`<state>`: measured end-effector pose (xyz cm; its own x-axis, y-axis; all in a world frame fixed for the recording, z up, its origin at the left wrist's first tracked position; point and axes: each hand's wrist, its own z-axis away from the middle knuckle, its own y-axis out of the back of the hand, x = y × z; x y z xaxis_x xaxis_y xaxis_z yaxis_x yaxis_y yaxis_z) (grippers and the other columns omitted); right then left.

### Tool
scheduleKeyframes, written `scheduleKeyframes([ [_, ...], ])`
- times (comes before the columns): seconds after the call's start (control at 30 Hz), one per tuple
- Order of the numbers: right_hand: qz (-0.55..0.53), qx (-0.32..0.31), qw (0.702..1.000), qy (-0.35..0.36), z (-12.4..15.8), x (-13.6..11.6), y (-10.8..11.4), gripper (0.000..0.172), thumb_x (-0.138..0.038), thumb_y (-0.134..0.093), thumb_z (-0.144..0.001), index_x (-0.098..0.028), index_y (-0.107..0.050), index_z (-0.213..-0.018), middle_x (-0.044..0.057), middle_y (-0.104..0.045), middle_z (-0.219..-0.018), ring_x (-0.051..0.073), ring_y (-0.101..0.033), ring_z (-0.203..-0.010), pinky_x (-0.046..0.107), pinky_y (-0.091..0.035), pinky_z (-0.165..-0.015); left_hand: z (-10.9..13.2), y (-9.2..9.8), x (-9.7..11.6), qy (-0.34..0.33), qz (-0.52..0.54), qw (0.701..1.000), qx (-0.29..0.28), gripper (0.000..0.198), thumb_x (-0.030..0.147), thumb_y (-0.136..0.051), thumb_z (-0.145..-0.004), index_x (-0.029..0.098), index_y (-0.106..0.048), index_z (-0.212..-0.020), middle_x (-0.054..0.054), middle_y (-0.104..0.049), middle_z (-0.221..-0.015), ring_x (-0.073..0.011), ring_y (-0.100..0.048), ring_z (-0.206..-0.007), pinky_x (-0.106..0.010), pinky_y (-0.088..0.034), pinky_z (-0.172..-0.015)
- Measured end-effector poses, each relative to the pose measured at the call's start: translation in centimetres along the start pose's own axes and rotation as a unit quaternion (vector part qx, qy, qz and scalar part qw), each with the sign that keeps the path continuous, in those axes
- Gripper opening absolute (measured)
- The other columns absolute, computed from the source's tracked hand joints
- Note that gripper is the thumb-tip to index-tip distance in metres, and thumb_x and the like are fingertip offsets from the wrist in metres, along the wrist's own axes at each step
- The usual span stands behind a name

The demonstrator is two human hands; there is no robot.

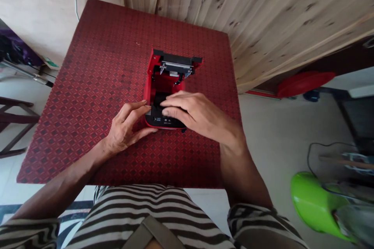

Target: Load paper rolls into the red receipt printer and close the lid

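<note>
On table (pixel 87 85), well off edges: left hand (pixel 125 128), right hand (pixel 194 114) rest unclenched on printer (pixel 163 81).

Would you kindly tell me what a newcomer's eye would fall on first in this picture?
First comes the small red printer, its lid raised, standing in the middle of the red diamond-patterned tablecloth. The left hand touches its front left corner, while the right hand lies over its front with fingers at the open bay. A bright green plastic object sits on the floor at lower right.
</note>
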<state>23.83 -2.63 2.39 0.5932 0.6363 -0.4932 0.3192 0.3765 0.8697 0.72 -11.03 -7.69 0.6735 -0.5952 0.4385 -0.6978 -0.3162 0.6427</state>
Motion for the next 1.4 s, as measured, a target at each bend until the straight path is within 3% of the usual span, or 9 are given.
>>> scheduleKeyframes([
  [0.3, -0.07, 0.139, 0.988, 0.002, 1.8, 0.4, -2.4, 0.021, -0.02, -0.061, -0.106, -0.023, -0.081, -0.109, 0.004, -0.083, -0.108, 0.02, -0.075, -0.1, 0.037, -0.058, -0.097, -0.4, 0.5, 0.1, -0.015, -0.005, 1.0, 0.004, 0.069, 0.047, -0.085, -0.088, 0.023, -0.056, -0.145, -0.011, -0.073, -0.128, -0.0228, -0.075, -0.116, -0.035, -0.066, -0.101],
  [0.5, -0.01, 0.249, 0.968, -0.01, 2.0, -0.5, -4.9, 0.025, -0.022, -0.057, -0.108, -0.025, -0.081, -0.106, 0.007, -0.077, -0.099, 0.023, -0.066, -0.097, 0.042, -0.055, -0.092, -0.7, 0.7, 0.2, -0.017, -0.013, 1.0, 0.0, 0.069, 0.045, -0.086, -0.087, 0.024, -0.056, -0.145, -0.011, -0.073, -0.131, -0.0228, -0.075, -0.118, -0.035, -0.065, -0.103],
  [0.73, 0.037, 0.256, 0.966, -0.01, 1.9, -1.0, -6.1, 0.027, -0.019, -0.052, -0.11, -0.022, -0.079, -0.116, 0.008, -0.077, -0.102, 0.023, -0.064, -0.097, 0.04, -0.052, -0.091, -0.9, 1.9, 0.2, -0.003, 0.003, 1.0, -0.019, 0.072, 0.054, -0.081, -0.091, 0.022, -0.054, -0.149, -0.012, -0.072, -0.132, -0.0263, -0.073, -0.12, -0.041, -0.063, -0.103],
  [0.87, 0.123, 0.305, 0.944, 0.03, 2.0, -1.0, -6.1, 0.024, -0.014, -0.055, -0.108, -0.019, -0.078, -0.114, 0.006, -0.077, -0.102, 0.021, -0.063, -0.095, 0.038, -0.05, -0.086, -4.8, 3.6, -0.6, -0.007, 0.01, 1.0, 0.014, 0.067, 0.063, -0.061, -0.101, 0.018, -0.056, -0.151, -0.015, -0.07, -0.132, -0.0303, -0.067, -0.125, -0.048, -0.057, -0.107],
  [0.93, 0.152, 0.322, 0.934, 0.041, 2.1, -1.2, -6.1, 0.023, -0.014, -0.056, -0.108, -0.019, -0.077, -0.115, 0.006, -0.077, -0.103, 0.021, -0.062, -0.094, 0.037, -0.049, -0.083, -8.1, 3.8, -1.8, 0.001, -0.007, 0.999, 0.034, 0.073, 0.063, -0.058, -0.102, 0.015, -0.048, -0.157, -0.019, -0.058, -0.15, -0.0315, -0.057, -0.138, -0.044, -0.057, -0.105],
  [1.0, 0.165, 0.321, 0.932, 0.036, 2.2, -1.6, -6.1, 0.022, -0.014, -0.056, -0.108, -0.019, -0.077, -0.114, 0.006, -0.077, -0.103, 0.021, -0.061, -0.093, 0.037, -0.048, -0.081, -11.4, 3.4, -3.0, -0.004, -0.017, 1.0, 0.01, 0.082, 0.067, -0.054, -0.104, 0.013, -0.037, -0.163, -0.02, -0.046, -0.163, -0.0302, -0.05, -0.145, -0.046, -0.05, -0.116],
  [1.1, 0.184, 0.319, 0.929, 0.024, 2.3, -2.0, -6.3, 0.02, -0.013, -0.057, -0.107, -0.018, -0.077, -0.109, 0.006, -0.076, -0.1, 0.021, -0.059, -0.091, 0.038, -0.047, -0.079, -13.9, 2.5, -3.9, 0.029, 0.045, 0.995, -0.087, 0.078, 0.067, -0.038, -0.109, 0.011, -0.035, -0.163, -0.016, -0.063, -0.147, -0.0219, -0.062, -0.132, -0.039, -0.05, -0.115],
  [1.23, 0.212, 0.348, 0.912, 0.047, 2.6, -2.0, -6.7, 0.018, -0.011, -0.058, -0.107, -0.016, -0.075, -0.112, 0.004, -0.077, -0.094, 0.019, -0.061, -0.087, 0.037, -0.047, -0.079, -12.0, 2.3, -2.4, 0.009, 0.058, 0.993, -0.098, 0.065, 0.063, -0.029, -0.111, 0.018, -0.065, -0.142, -0.011, -0.074, -0.129, -0.0222, -0.069, -0.12, -0.038, -0.054, -0.107],
  [1.4, 0.227, 0.376, 0.895, 0.075, 3.1, -1.9, -7.1, 0.015, -0.009, -0.061, -0.105, -0.015, -0.074, -0.109, 0.003, -0.077, -0.092, 0.018, -0.065, -0.088, 0.035, -0.048, -0.081, -7.3, 2.8, -1.5, -0.035, 0.067, 0.989, -0.128, 0.052, 0.057, -0.04, -0.111, 0.024, -0.068, -0.141, -0.011, -0.068, -0.143, -0.0287, -0.063, -0.138, -0.048, -0.049, -0.118],
])
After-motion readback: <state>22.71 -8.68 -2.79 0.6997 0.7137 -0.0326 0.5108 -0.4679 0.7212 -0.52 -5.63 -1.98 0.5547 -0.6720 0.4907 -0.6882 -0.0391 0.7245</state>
